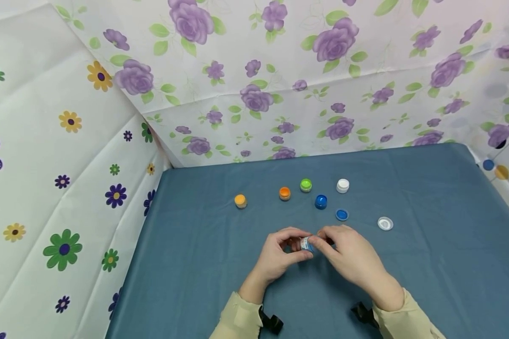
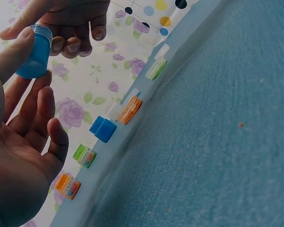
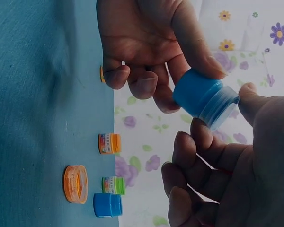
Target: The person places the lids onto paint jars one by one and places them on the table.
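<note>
My left hand (image 1: 277, 254) holds a small light-blue paint jar (image 2: 35, 54) above the table, pinched between thumb and fingers. The jar is tilted, and a clear ridged lid (image 3: 217, 109) shows at its end. My right hand (image 1: 352, 256) meets the jar from the right, its thumb and index finger pinching the lid's rim. Its other fingers curl loosely beside the jar. Just beyond the hands lies a lid with a blue face (image 1: 341, 215). A clear, whitish lid (image 1: 385, 223) rests to its right.
Farther back on the blue-covered table (image 1: 195, 263) stand small jars: yellow-orange (image 1: 240, 201), orange (image 1: 284, 193), green (image 1: 306, 185), blue (image 1: 321, 202) and white (image 1: 342, 186). Flowered cloth (image 1: 254, 80) hangs behind the table and along its left side.
</note>
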The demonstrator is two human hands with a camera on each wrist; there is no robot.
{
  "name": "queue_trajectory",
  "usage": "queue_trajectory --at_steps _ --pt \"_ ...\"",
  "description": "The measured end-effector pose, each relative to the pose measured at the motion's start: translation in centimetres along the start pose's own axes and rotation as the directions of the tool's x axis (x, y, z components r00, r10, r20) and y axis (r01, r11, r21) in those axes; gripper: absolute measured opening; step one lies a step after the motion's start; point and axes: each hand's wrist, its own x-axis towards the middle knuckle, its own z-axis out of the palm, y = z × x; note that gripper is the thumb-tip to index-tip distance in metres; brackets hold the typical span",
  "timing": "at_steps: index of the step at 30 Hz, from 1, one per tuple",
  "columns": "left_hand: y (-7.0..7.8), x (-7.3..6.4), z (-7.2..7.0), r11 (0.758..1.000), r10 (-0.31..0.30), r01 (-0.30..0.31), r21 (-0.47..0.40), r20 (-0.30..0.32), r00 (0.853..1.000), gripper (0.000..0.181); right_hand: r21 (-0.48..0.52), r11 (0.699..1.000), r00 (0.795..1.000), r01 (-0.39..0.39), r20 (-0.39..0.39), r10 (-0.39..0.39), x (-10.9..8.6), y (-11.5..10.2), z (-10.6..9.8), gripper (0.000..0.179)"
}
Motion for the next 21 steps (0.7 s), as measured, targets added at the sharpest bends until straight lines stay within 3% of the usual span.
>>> queue_trajectory --at_steps 5,9,12,15,21 --pt "-0.2 0.1 0.0 1.000 -0.004 0.004 -0.004 -0.005 1.000 0.030 0.007 1.000 1.000 -0.023 0.001 0.023 -0.2 0.2 -0.2 0.051" --pt "-0.2 0.1 0.0 0.999 -0.034 0.034 -0.002 -0.024 0.999 0.030 0.026 1.000 0.996 -0.016 -0.084 0.018 -0.3 0.6 -0.6 0.046" --pt "-0.1 0.1 -0.1 0.998 -0.060 0.060 -0.009 -0.040 0.997 0.031 0.055 0.998 0.987 0.035 -0.159 -0.026 -0.2 1.0 -1.0 0.032" --pt "0.0 0.0 -0.1 0.997 -0.071 0.070 -0.020 -0.044 0.996 0.031 0.074 0.992 0.980 0.104 -0.176 -0.089 -0.1 1.4 -1.4 0.023" --pt "-0.3 0.0 -0.1 0.996 -0.089 0.089 -0.014 -0.041 0.995 0.029 0.115 0.963 0.968 0.242 -0.092 -0.232 -0.2 1.9 -1.9 0.044"
